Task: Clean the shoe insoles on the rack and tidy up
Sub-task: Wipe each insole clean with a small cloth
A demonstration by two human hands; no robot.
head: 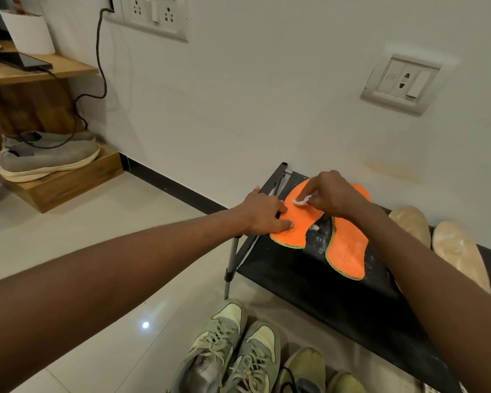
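My left hand point(262, 212) pins the near orange insole point(296, 222) flat on the rack point(309, 276) while my right hand point(328, 195) pinches what looks like a white wipe point(304, 200) against it, the second insole point(347, 251) beside it still dusty.

matt orange insoles point(304, 217); black cloth rack point(309, 279); glossy floor tiles point(119, 251)

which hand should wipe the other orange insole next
Right. The right hand already pinches the white wipe and sits nearest the second orange insole; the left hand is pressing down the first insole.
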